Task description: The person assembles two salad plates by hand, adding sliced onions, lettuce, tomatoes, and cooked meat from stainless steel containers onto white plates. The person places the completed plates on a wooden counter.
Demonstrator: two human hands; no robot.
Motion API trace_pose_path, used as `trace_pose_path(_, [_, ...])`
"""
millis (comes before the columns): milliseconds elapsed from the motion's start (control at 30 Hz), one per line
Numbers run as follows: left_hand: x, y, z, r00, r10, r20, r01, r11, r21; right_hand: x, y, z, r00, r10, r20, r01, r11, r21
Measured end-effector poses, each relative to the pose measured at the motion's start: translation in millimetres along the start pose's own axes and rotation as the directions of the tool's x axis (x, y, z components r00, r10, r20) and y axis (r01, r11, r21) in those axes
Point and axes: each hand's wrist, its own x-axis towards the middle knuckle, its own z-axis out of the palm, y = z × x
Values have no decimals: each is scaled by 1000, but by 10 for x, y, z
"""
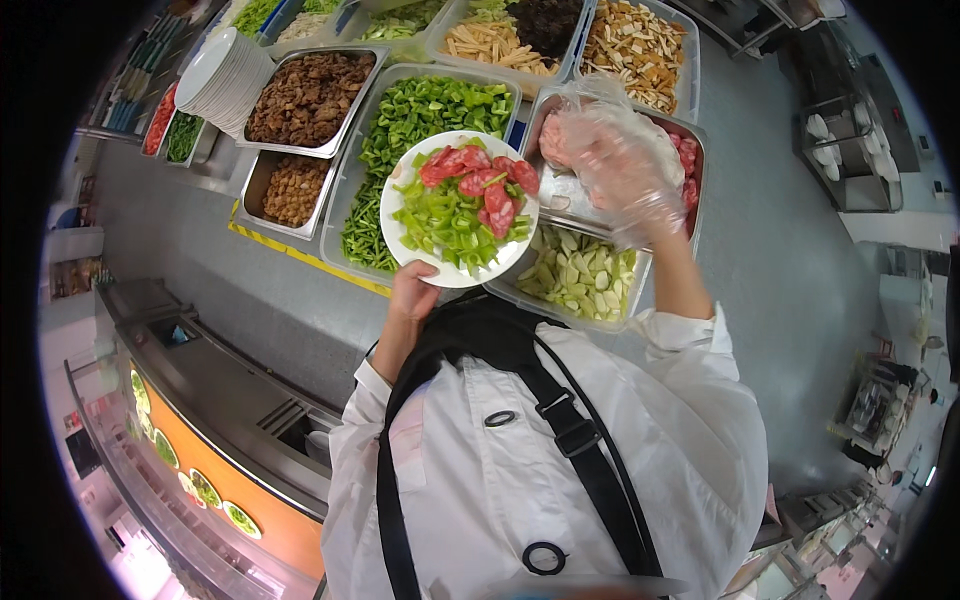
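Observation:
My left hand (412,291) grips the near rim of a round white plate (398,240), its thumb on top. Chopped green peppers (440,217) fill much of the plate, with red sausage slices (497,190) along the far and right side. My right hand (628,170), in a clear plastic glove, is over a metal tray (566,196) to the right of the plate. Pale pink meat (553,143) shows in that tray, and more sausage slices (689,160) lie along its right side. Motion smears the gloved fingers, so their grip is unclear.
Beyond the plate stands a large tub of cut green peppers (430,103). Left of it are metal trays of browned meat (305,98) and a stack of white plates (222,80). Pale green slices (575,275) fill a container close to my body. Sliced tofu-like pieces (632,50) sit far right.

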Motion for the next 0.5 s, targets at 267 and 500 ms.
trace_pose_path(267, [58, -4, -41, 1000, -14, 10, 14, 1000, 1, -384, 433, -1081, 864, -70, -499, -138, 920, -367])
trace_pose_path(500, [70, -24, -89, 1000, -18, -2, 18, 1000, -2, -617, 556, -620, 988, 147, 51, -55, 634, -771])
